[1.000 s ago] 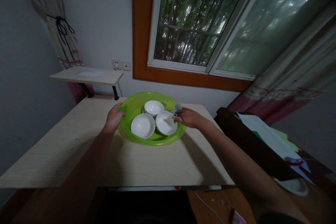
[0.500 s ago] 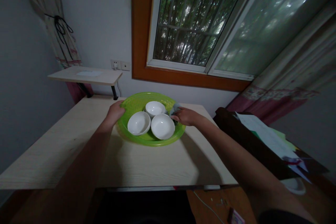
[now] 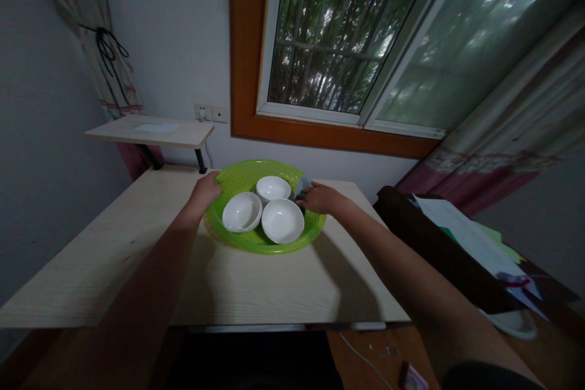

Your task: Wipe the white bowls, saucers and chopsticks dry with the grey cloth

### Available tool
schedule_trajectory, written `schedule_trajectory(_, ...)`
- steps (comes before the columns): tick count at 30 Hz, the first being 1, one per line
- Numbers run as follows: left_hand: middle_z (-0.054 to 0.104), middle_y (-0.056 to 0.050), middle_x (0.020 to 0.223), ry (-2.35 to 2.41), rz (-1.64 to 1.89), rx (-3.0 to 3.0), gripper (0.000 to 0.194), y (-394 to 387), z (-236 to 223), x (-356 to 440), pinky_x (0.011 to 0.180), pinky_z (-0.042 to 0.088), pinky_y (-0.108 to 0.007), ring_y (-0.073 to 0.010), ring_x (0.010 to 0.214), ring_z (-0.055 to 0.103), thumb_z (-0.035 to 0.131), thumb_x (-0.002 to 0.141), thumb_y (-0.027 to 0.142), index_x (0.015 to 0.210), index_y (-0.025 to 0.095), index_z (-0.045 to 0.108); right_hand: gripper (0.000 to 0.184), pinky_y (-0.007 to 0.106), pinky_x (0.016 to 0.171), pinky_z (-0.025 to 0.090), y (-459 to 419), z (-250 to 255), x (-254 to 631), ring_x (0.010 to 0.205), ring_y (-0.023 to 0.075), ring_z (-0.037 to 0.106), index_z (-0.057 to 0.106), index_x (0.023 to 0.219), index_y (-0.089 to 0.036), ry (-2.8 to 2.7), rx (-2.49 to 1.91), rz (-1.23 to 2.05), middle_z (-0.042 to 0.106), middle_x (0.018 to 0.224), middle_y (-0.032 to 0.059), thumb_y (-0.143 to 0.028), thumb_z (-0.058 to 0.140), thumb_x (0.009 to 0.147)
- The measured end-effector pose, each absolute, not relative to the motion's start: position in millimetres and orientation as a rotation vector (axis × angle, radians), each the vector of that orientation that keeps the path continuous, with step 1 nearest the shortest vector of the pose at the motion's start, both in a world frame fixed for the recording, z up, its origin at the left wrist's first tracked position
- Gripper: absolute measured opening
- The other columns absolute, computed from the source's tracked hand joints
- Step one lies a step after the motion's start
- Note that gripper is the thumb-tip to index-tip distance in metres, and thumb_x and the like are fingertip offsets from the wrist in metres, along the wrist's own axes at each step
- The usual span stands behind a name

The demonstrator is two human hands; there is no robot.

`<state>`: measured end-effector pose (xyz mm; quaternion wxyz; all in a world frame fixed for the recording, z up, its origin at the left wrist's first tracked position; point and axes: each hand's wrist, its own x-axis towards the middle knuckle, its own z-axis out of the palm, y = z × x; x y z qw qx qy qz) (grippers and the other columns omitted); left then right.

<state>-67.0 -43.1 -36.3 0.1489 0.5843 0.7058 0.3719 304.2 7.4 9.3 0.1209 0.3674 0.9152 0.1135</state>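
A bright green plastic basket is over the wooden desk, and whether its base touches the desk cannot be told. Inside it are three white bowls: a left one, a back one and a front right one, grouped close together with their openings upward. My left hand is closed on the basket's left rim. At the right side of the basket, my right hand is closed around a grey-blue cloth; its fingers reach inside the rim, beside the bowls.
The pale wooden desk stands below the window. A small raised shelf with a paper on it occupies the back left. To the right, papers lie on a dark brown surface. A white cable runs along the floor.
The back bowl sits slightly farther right in view. My right hand and the cloth have shifted a little left, while my left hand keeps hold of the rim.
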Motion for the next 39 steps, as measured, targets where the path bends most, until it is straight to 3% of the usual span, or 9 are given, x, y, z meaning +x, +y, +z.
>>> schedule_trajectory(4,0.075,-0.013,0.114,2.041,0.999,1.720,0.050,-40,-38,-68,0.077,0.051,-0.028,-0.0261,0.096,0.071,0.060,0.074,0.015,0.123,0.020,0.071,0.049,0.041,0.092,0.052,-18,21,302,0.098,0.0301,0.073,0.081,0.094,-0.016,2.477,1.203,0.200,0.078,0.095,0.0175,-0.049,0.044,0.099)
schedule_trajectory(7,0.075,-0.012,0.112,2.039,0.971,1.753,0.049,-38,-36,-69,0.075,0.051,-0.027,-0.0256,0.094,0.072,0.061,0.076,0.016,0.123,0.021,0.071,0.048,0.040,0.082,0.055,-23,22,300,0.092,0.0299,0.074,0.081,0.097,-0.015,2.431,1.215,0.210,0.078,0.094,0.0180,-0.047,0.045,0.098)
schedule_trajectory(10,0.076,-0.011,0.110,2.009,0.954,1.763,0.050,-37,-31,-68,0.075,0.052,-0.026,-0.0246,0.092,0.072,0.062,0.075,0.014,0.125,0.021,0.071,0.039,0.041,0.091,0.053,-15,14,298,0.094,0.0287,0.074,0.080,0.088,-0.016,2.460,1.116,0.290,0.079,0.093,0.0163,-0.038,0.049,0.098)
schedule_trajectory(14,0.077,-0.009,0.110,1.974,0.938,1.756,0.053,-37,-23,-67,0.076,0.053,-0.026,-0.0249,0.093,0.072,0.065,0.073,0.013,0.124,0.022,0.072,0.023,0.044,0.111,0.040,2,3,295,0.119,0.0287,0.066,0.080,0.090,-0.019,2.527,1.052,0.371,0.077,0.110,0.0136,-0.018,0.057,0.091)
schedule_trajectory(19,0.076,-0.009,0.111,1.922,0.938,1.782,0.052,-36,-22,-67,0.081,0.054,-0.027,-0.0246,0.093,0.072,0.063,0.073,0.009,0.122,0.022,0.073,0.035,0.047,0.119,0.030,20,-9,290,0.140,0.0272,0.049,0.074,0.116,-0.017,2.641,1.074,0.506,0.067,0.133,0.0150,-0.012,0.051,0.090)
schedule_trajectory(25,0.075,-0.011,0.117,1.974,0.921,1.809,0.052,-34,-23,-67,0.083,0.053,-0.027,-0.0249,0.097,0.072,0.062,0.072,0.005,0.120,0.020,0.074,0.042,0.052,0.121,0.026,23,-15,289,0.142,0.0273,0.046,0.069,0.127,-0.019,2.722,1.072,0.600,0.061,0.142,0.0137,-0.010,0.052,0.089)
schedule_trajectory(28,0.075,-0.012,0.118,2.006,0.916,1.822,0.052,-35,-24,-66,0.083,0.053,-0.028,-0.0252,0.099,0.071,0.060,0.073,0.006,0.122,0.020,0.073,0.036,0.051,0.117,0.032,13,-8,290,0.136,0.0289,0.053,0.075,0.115,-0.019,2.633,1.162,0.483,0.067,0.133,0.0142,-0.012,0.050,0.091)
schedule_trajectory(33,0.076,-0.011,0.113,2.011,0.916,1.827,0.051,-35,-24,-64,0.078,0.052,-0.027,-0.0249,0.094,0.072,0.061,0.076,0.010,0.124,0.021,0.072,0.025,0.044,0.100,0.048,-13,0,295,0.100,0.0293,0.073,0.081,0.087,-0.020,2.484,1.189,0.366,0.079,0.101,0.0154,-0.019,0.056,0.087)
schedule_trajectory(39,0.076,-0.011,0.115,2.010,0.925,1.827,0.052,-31,-29,-69,0.077,0.052,-0.027,-0.0244,0.094,0.072,0.060,0.075,0.010,0.124,0.022,0.072,0.021,0.041,0.102,0.046,-22,1,300,0.099,0.0274,0.074,0.081,0.083,-0.022,2.454,1.130,0.284,0.080,0.094,0.0126,-0.022,0.059,0.086)
